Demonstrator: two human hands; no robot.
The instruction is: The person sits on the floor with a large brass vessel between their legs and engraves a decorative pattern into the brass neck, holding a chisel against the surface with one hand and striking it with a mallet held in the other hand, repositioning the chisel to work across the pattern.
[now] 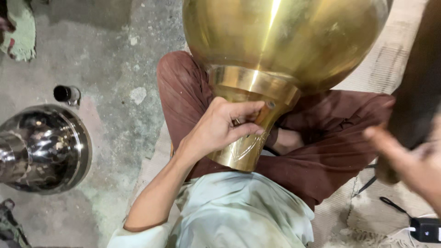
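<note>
Blurred at the right edge of the head view, closest to the lens, the right hand reaches in with a finger stretched toward the middle; whether it grips anything cannot be told, since it is out of focus and partly cut off by the frame. Below the lens lies a pale green shirt, and past it the crossed legs in rust-brown trousers. A big brass vase rests on the lap, its round body filling the top of the view and its narrow neck pointing back toward the person, with faint line patterns cut into the neck. The left hand is curled against that neck, fingers and thumb closed on a small stick-like tool pressed to the metal just under the raised collar. On the concrete floor to the left, well apart from the lap, lies a dark shiny metal vessel, with a small black cylinder just beyond it. A black plug box with a cable sits on the woven mat at lower right.
</note>
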